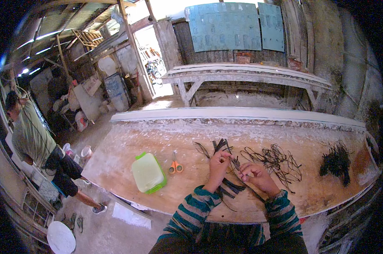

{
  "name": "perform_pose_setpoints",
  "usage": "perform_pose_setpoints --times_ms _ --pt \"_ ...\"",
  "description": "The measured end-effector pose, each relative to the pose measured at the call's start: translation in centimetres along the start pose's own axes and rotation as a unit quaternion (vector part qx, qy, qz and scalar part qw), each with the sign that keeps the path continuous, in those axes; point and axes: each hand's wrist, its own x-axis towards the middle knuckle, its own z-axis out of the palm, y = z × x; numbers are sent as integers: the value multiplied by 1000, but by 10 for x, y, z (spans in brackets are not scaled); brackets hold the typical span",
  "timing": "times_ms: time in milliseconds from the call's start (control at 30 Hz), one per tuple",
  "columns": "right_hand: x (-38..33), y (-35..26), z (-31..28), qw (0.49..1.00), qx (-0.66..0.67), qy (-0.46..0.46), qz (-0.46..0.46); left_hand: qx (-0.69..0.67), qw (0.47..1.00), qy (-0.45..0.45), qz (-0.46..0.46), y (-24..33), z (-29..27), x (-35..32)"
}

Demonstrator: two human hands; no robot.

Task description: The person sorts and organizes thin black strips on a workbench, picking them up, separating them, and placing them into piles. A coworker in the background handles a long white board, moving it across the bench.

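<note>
Over the wooden tabletop (115, 158), my left hand (219, 166) and my right hand (260, 179) are close together, both with fingers pinched. Thin black strips (236, 163) run between them, and each hand appears to grip one; the fingertips are too small to show the exact hold. More flat black strips (231, 189) lie beneath and beside my left hand, fanning out above and below it. To the right of my hands spreads a loose tangle of black cord (280, 163). Orange-handled scissors (175, 167) rest left of my left hand, blades pointing away.
A lidded green plastic container (149, 172) sits left of the scissors. A dense black cord bundle (337, 163) lies far right. A long white board (238, 113) borders the table's far side. Beyond stands a white bench (250, 74). Another person (37, 135) stands at left.
</note>
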Motion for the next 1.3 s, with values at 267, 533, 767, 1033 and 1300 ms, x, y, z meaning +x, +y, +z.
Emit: perform_pose_setpoints --times_ms 267,533,767,1033,1300 --pt "0 -2 -10 996 -69 49 -4 2 999 -44 12 -18 9 -4" --pt "9 14 -16 983 -6 185 -14 36 984 -163 56 7 10 -10" --pt "13 35 -29 926 -274 252 -64 -31 945 -312 95 6 22 -24" --pt "21 47 -41 913 -270 299 -61 9 930 -360 75 8 21 -25" --pt "17 46 -31 933 -231 272 -41 -18 929 -369 32 10 15 -23"
